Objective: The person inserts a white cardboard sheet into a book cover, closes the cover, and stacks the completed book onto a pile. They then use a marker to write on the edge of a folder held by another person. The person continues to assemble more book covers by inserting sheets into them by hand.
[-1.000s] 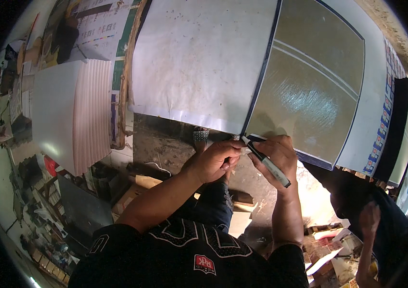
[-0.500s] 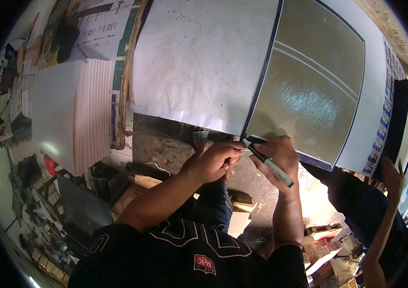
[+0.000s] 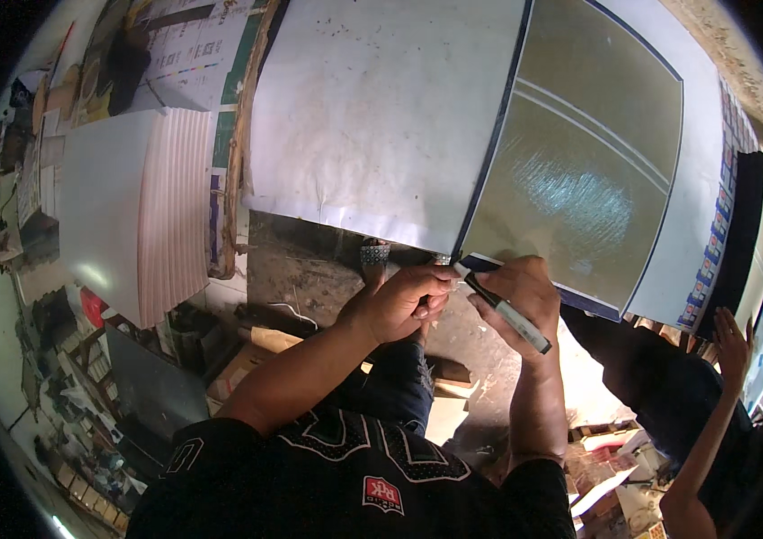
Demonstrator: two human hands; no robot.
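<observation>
In my right hand is a marker pen with a pale barrel and a dark front part, tilted so its light tip points up and left. My left hand is closed in a pinch just beside that tip; what its fingers hold, if anything, is hidden. Both hands are at the near edge of the work surface, where a white sheet meets a brownish glossy panel with a dark blue border. A small shiny piece shows just above my left fingertips.
At the left stands a stack of white sheets beside a wooden edge. On the right, another person's hand is by a dark-edged stack. Cardboard boxes and scattered goods lie on the floor below.
The marker has shifted slightly, its rear end a little lower. My left hand stays nearly in place. The other person's hand at the right has moved slightly left and down.
</observation>
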